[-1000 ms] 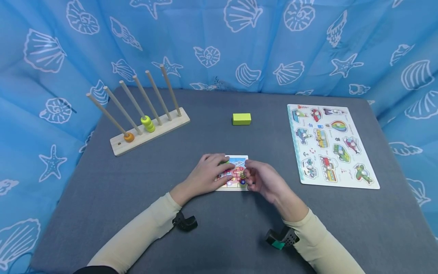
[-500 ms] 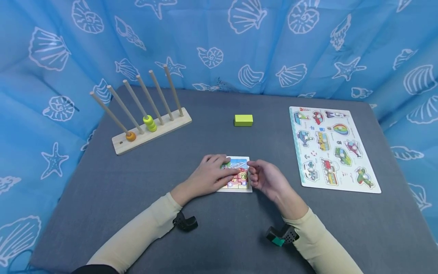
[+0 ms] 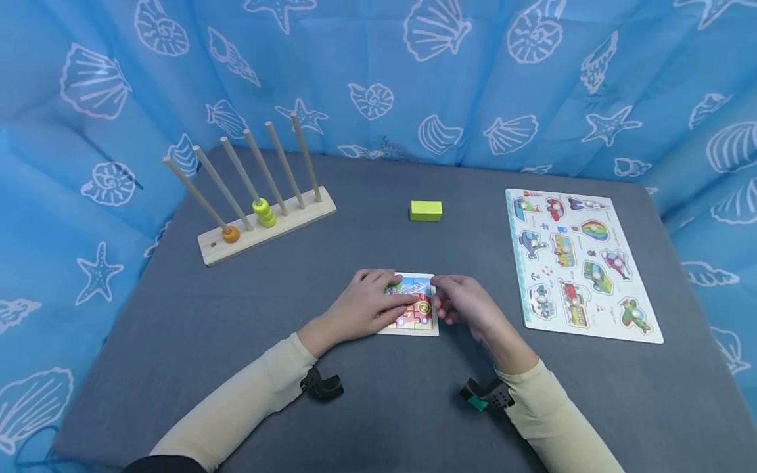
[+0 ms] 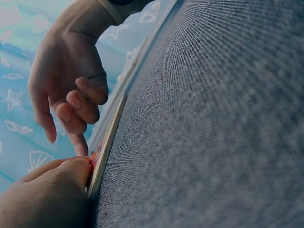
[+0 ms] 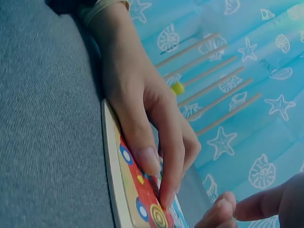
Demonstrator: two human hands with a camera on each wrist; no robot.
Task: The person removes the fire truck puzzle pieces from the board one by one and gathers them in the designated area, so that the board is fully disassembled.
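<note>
A small picture jigsaw puzzle (image 3: 424, 315) in a pale wooden tray lies flat on the grey table, showing a red vehicle with round wheels. Over its left part rests my left hand (image 3: 369, 305), palm down, with the fingers spread on the pieces. In the right wrist view the thumb and fingertips of the left hand (image 5: 142, 99) touch the red piece area. My right hand (image 3: 464, 302) hovers at the tray's right edge. Seen from the left wrist, the right hand (image 4: 71, 80) has loosely bent fingers and nothing between them.
A wooden peg rack (image 3: 278, 223) with an orange bead and several yellow-green ones stands at the back left. A yellow-green block (image 3: 426, 211) lies behind the puzzle. To the right is a white knob-puzzle board (image 3: 591, 263) with vehicle pieces. A blue shell-print curtain (image 3: 378, 59) hangs behind.
My right fingers have drawn back from over the puzzle to its right edge. The left index finger has reached further right across the pieces. The head view has shifted slightly.
</note>
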